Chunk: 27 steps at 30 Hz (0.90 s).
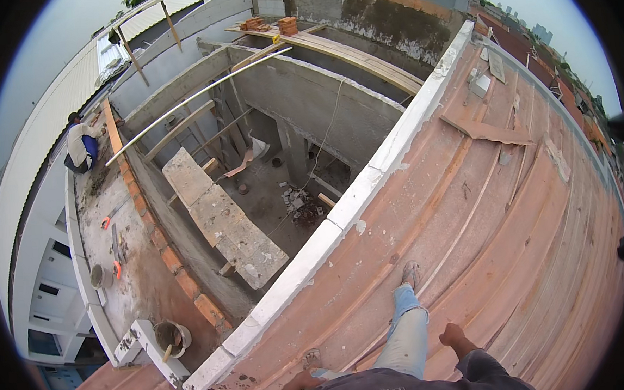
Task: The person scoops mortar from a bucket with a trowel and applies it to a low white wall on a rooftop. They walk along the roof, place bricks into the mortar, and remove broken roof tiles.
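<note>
Over the reddish corrugated roof (373, 283), my right hand (452, 334) hangs to the right of my leg. Its fingers are curled into a loose fist, and nothing shows in it. My left hand (302, 382) is low at the lower edge, close to my left leg and partly covered by my dark shirt. How its fingers lie is too small to make out. Both feet stand on the roof sheets, the right foot (411, 274) farther forward. Along the roof's left side runs a low white block wall (331, 231), which neither hand touches.
Beyond the wall drops a deep open shaft, spanned by a board platform (221, 214) and a pale pole (197, 95). A mortar bucket (182, 339), orange-handled tools (117, 269) and a brick row (179, 276) line the left ledge. There a co-worker (80, 145) crouches. A bent sheet (485, 131) lies right.
</note>
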Each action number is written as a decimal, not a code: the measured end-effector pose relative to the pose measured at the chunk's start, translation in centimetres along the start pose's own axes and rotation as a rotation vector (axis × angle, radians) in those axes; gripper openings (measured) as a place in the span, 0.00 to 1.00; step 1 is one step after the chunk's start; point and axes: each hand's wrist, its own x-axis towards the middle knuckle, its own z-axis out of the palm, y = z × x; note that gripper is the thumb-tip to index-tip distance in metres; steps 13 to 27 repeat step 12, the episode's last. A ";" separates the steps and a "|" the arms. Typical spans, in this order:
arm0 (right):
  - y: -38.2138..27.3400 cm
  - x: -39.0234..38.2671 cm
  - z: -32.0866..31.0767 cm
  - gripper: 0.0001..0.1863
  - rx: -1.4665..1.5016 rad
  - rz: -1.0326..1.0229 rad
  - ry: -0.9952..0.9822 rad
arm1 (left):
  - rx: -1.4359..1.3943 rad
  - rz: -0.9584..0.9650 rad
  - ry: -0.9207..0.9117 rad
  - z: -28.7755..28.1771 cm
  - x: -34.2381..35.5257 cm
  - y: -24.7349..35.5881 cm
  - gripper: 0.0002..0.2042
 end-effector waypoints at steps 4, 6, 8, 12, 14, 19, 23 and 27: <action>4.5 -6.9 12.1 0.24 0.172 0.132 -0.198 | -0.135 0.214 -0.294 0.3 -3.3 -3.7 0.29; 3.5 -8.2 16.4 0.23 0.369 0.203 -0.321 | -0.019 0.181 -0.361 -1.8 -3.5 -3.3 0.27; 2.9 -8.7 20.3 0.22 0.480 0.184 -0.342 | -0.018 0.202 -0.516 -3.5 -4.0 -2.2 0.26; 1.5 -6.0 26.2 0.24 0.481 -0.081 -0.105 | 0.009 0.056 -0.513 -3.4 -7.5 -0.1 0.27; 1.5 -6.0 26.2 0.24 0.481 -0.081 -0.105 | 0.009 0.056 -0.513 -3.4 -7.5 -0.1 0.27; 1.5 -6.0 26.2 0.24 0.481 -0.081 -0.105 | 0.009 0.056 -0.513 -3.4 -7.5 -0.1 0.27; 1.5 -6.0 26.2 0.24 0.481 -0.081 -0.105 | 0.009 0.056 -0.513 -3.4 -7.5 -0.1 0.27; 1.5 -6.0 26.2 0.24 0.481 -0.081 -0.105 | 0.009 0.056 -0.513 -3.4 -7.5 -0.1 0.27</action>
